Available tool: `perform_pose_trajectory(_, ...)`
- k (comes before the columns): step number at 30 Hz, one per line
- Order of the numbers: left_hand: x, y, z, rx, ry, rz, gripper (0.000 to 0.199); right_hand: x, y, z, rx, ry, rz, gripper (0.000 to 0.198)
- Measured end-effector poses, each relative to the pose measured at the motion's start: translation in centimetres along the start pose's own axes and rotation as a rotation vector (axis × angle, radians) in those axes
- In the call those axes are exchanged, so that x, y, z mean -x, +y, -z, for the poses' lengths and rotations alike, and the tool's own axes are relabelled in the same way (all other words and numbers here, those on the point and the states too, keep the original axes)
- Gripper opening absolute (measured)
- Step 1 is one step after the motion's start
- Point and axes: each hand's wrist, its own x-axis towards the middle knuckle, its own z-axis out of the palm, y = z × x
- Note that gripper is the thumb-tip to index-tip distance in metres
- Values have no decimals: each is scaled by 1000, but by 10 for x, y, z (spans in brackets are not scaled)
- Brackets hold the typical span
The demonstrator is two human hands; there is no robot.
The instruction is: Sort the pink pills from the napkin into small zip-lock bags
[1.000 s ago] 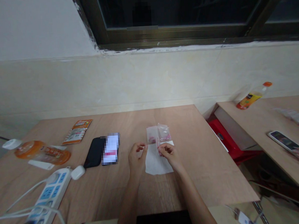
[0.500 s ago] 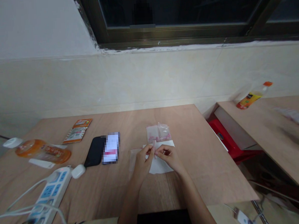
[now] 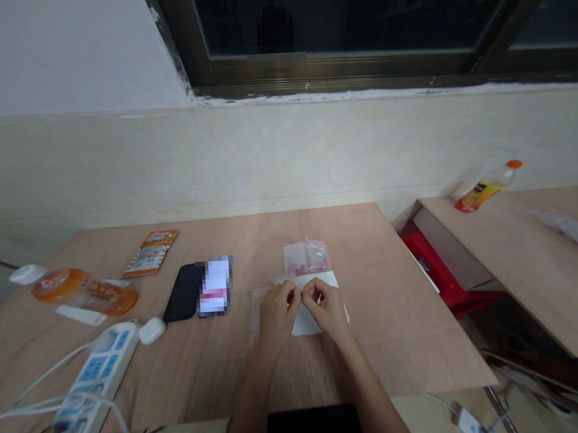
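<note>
Paper [image 3: 306, 322] makes a decent work surface, imo: yours lies flat mid-frame, slightly below center, partly under your hands, probably so tiny bits show up against the white. Your left hand [image 3: 277, 307] and right hand [image 3: 326, 303] are both in narrow pinches, thumbs to fingertips, almost meeting over it. Can't tell whether something small is caught in either one. Holding them that close looks like a fine-work grip, each side steadying the other. The two clear plastic bags [image 3: 295, 255] with pink along the bottom lie just above the paper, side by side, likely for an easy reach. Another see-through piece of plastic [image 3: 256, 309] pokes out left of your left hand. The lit phone [image 3: 214, 288] and orange bottle [image 3: 87, 293] sit over in the left half, well clear of your elbows, so nice spacing there.
</note>
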Motion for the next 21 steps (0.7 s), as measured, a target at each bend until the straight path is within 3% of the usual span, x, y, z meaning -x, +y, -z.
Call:
perform_pose_trajectory(7,-1,2,5,-30,17,16,20,-1,-4,1,170,67,35,17)
perform_pose_trajectory(15,4,4,6,-113,40,-48,21,-6,-1,16,308,258,82,14)
perform_pose_trajectory(17,4,4,6,-128,58,-49,20,-5,-1,17,300,221,135,11)
perform_pose_trajectory(21,4,3,6,-126,51,-67,20,-4,-2,19,249,7,284,17)
